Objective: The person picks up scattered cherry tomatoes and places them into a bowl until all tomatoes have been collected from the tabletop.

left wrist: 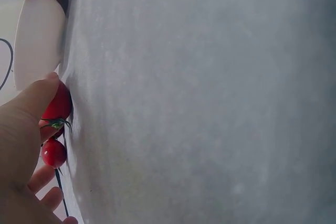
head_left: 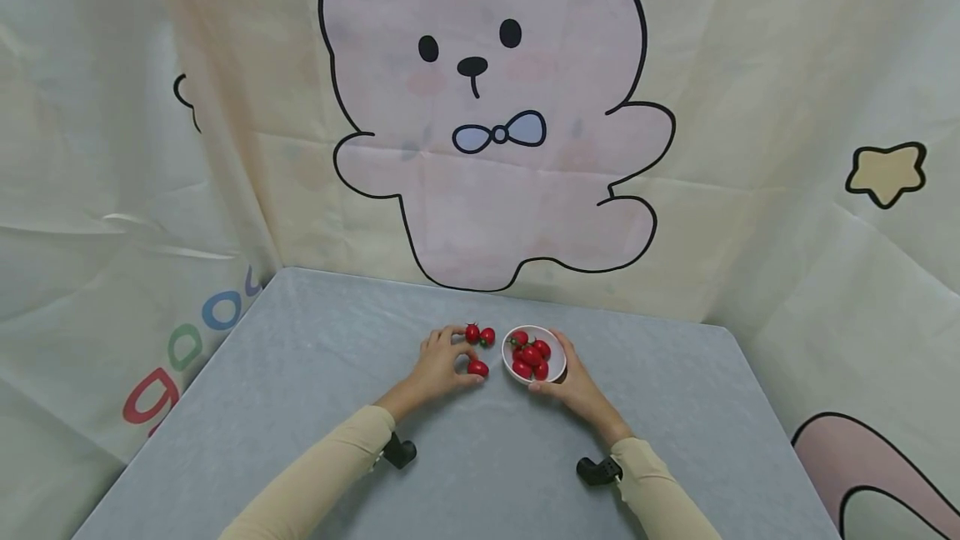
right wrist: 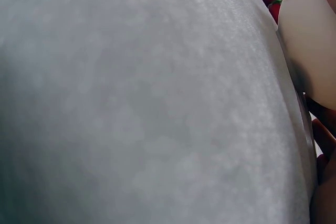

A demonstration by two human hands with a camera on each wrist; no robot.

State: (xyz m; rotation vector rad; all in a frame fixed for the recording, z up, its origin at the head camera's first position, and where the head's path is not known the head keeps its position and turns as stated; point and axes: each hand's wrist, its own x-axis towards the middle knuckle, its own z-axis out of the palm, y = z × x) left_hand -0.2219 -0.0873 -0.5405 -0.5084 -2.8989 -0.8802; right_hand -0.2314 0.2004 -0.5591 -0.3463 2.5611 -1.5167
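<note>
My left hand (head_left: 437,365) has its thumb and index finger around a cherry tomato (head_left: 477,368) at the table's middle. In the left wrist view the thumb lies against this red tomato (left wrist: 59,103), whose green stem end shows. Just beyond, two more cherry tomatoes (head_left: 487,337) lie side by side, near the other fingers. A small white bowl (head_left: 507,367) stands to the right with several cherry tomatoes (head_left: 531,355) in it. My right hand (head_left: 581,390) holds the bowl from its right side, thumb at the near rim. Most of that hand is cut off in the right wrist view.
A grey cloth covers the table (head_left: 480,457), which ends at a pale curtain (head_left: 750,232) with a printed bear behind it. More printed fabric hangs at left and right. Each wrist wears a black camera (head_left: 597,471).
</note>
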